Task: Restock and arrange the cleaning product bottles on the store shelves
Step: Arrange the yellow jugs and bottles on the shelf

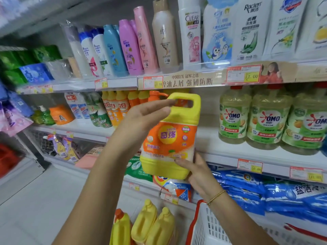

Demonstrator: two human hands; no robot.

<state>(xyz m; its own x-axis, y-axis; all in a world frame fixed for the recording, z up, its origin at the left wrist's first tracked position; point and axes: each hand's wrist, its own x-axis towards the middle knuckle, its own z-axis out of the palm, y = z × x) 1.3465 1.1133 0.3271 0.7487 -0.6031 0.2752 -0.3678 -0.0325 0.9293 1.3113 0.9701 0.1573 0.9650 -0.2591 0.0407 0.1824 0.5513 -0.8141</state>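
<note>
Two hands held one yellow bottle [169,138] up before the front edge of the middle shelf [208,138], right of the orange bottles [116,108]. The left hand [146,115] — fingers straight and together — lay flat against its shoulder beside the handle. The right hand [196,172] clasped the bottom right corner, thumb on the front, fingers curled behind. Green OMO bottles [265,121] stood toward the shelf's right end.
</note>
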